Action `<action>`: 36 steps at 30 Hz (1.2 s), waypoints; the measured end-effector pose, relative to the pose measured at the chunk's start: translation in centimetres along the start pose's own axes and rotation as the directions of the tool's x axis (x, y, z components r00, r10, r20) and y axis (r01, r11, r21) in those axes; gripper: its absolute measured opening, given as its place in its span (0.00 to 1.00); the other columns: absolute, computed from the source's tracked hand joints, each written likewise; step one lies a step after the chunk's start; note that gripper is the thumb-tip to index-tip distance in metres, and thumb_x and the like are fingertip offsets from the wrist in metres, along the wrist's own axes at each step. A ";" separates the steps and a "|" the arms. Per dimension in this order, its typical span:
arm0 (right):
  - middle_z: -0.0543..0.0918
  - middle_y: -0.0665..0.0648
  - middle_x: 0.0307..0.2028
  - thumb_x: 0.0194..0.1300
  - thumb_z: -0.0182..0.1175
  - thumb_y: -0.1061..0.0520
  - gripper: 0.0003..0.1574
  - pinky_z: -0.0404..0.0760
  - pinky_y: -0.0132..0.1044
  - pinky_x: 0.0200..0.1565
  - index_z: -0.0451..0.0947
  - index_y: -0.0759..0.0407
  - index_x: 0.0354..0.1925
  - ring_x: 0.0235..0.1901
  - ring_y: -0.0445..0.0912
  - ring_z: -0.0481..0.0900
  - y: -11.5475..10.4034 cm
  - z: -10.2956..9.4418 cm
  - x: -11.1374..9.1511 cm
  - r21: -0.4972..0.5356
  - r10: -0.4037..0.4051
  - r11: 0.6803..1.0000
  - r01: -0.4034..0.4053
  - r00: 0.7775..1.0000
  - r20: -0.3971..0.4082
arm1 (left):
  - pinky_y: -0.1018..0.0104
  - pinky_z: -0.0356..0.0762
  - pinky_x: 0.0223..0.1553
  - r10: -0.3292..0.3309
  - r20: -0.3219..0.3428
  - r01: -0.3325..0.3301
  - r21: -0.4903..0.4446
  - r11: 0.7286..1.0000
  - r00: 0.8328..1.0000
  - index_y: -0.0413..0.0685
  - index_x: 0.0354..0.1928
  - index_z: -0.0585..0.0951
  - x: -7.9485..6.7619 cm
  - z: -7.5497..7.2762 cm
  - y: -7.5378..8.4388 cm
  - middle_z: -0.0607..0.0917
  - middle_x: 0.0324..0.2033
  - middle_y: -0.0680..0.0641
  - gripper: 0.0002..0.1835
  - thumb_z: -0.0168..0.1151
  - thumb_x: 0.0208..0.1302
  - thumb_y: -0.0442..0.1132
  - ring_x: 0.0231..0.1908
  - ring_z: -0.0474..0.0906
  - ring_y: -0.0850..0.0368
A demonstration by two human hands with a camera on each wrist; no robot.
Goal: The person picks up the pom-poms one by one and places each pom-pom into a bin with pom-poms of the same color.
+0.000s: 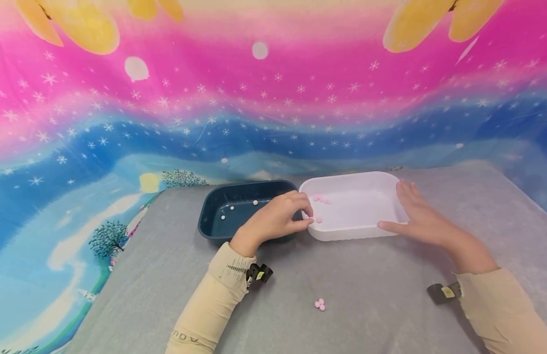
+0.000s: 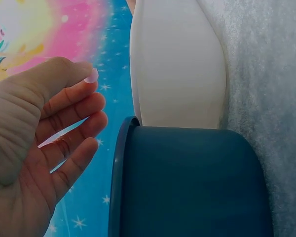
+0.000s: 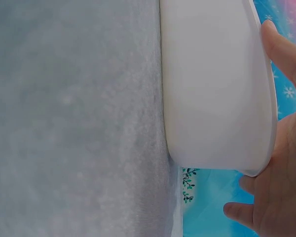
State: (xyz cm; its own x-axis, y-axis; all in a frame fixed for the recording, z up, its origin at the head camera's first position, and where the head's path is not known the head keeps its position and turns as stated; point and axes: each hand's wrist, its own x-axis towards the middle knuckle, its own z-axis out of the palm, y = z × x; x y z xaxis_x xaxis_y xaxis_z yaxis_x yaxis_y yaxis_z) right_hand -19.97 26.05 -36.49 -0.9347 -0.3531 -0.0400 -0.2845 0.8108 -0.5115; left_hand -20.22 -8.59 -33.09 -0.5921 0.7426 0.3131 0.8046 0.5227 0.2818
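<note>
Left hand (image 1: 279, 215) is pinching a pink bead (image 2: 92, 76) at the left edge of the white tray (image 1: 357, 234), toward the table's (image 1: 379, 305) far edge; right hand (image 1: 425, 221), spread, is resting against the tray's right edge. Seemingly placing; release would call for clearing that left edge, bead height being unclear.

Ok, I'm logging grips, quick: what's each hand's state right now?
Left hand: closed on a pink piece, pinched at the fingertips.
Right hand: open, touching the white tub.
</note>
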 end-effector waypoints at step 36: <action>0.19 0.57 0.69 0.58 0.57 0.33 0.69 0.30 0.63 0.65 0.22 0.63 0.70 0.67 0.52 0.13 0.1 0.1 0.1 -0.004 -0.003 1.000 0.003 1.000 -0.010 | 0.68 0.73 0.47 -0.105 0.000 0.105 -0.009 0.994 0.995 0.48 0.41 0.84 2.0 0.1 -2.0 0.81 0.40 0.55 0.10 0.60 0.62 0.44 0.42 0.76 0.60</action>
State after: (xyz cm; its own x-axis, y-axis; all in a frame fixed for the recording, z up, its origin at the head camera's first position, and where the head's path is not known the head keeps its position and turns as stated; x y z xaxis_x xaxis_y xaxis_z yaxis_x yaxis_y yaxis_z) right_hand -20.04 26.07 -36.62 -0.9359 -0.3510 -0.0301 -0.2880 0.8114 -0.5086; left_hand -22.95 -8.11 -33.15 -0.6731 0.6838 0.2818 0.7377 0.5938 0.3212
